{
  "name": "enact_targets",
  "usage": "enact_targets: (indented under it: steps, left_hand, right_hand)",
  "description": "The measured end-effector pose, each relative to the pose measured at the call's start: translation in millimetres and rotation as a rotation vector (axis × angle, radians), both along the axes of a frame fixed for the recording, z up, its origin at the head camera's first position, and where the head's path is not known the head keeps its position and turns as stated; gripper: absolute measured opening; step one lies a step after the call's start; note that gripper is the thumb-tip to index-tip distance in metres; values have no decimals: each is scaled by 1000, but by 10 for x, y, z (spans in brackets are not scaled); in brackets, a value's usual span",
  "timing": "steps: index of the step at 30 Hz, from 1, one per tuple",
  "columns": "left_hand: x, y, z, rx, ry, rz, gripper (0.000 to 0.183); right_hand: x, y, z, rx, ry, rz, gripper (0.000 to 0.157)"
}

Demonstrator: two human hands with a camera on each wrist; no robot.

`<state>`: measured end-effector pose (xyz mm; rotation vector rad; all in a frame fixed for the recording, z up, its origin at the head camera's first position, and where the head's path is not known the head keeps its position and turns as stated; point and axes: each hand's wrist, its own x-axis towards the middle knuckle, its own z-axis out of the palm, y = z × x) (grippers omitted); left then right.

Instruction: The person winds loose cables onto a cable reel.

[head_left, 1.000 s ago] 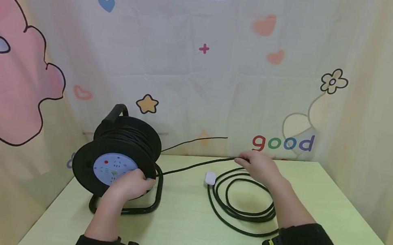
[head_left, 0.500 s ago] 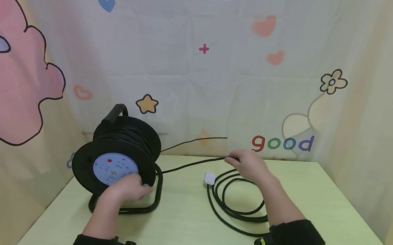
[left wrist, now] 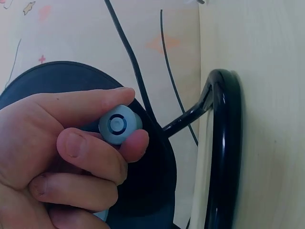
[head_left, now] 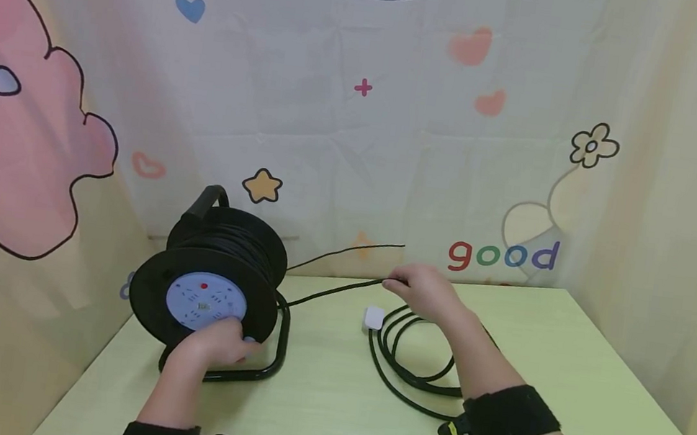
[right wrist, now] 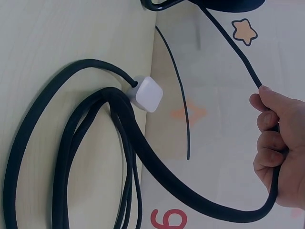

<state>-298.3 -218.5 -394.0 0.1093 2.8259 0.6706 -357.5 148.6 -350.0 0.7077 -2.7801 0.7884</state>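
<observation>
A black cable reel (head_left: 149,298) with a light blue socket panel (head_left: 198,295) stands on its tube frame at the left of the table. My left hand (head_left: 212,344) is at the panel's lower right. Thumb and index finger pinch a grey-blue crank knob (left wrist: 117,125), with the other fingers curled beneath. From the reel's right side a black cable (head_left: 333,292) runs to my right hand (head_left: 424,292), whose fingers are wrapped around it. Beyond that hand, the cable dips in a bend toward loops on the table, plain in the right wrist view.
Loose cable loops (head_left: 409,381) lie under my right forearm, beside a white plug (head_left: 374,318). The reel's black tube frame (left wrist: 224,143) stands close to my left hand. A patterned curtain (head_left: 356,153) hangs behind the pale table (head_left: 311,416).
The crank knob has moved down and left with my left hand, and the socket panel has turned clockwise. My right hand has moved left toward the reel, holding the cable.
</observation>
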Motion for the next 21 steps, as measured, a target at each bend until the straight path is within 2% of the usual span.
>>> enact_targets:
  steps: [7,12,21]
  left_hand:
    - [4,-125,-73,6,-25,-11,49]
    - [29,-287,-130,42,-50,0,44]
    - [50,-463,-155,82,-78,37,38]
  right_hand:
    - [-26,-140,38,10,3,20,16]
    - [-54,-278,16,10,-5,37,17]
    - [-98,-430,-17,33,-37,31,18]
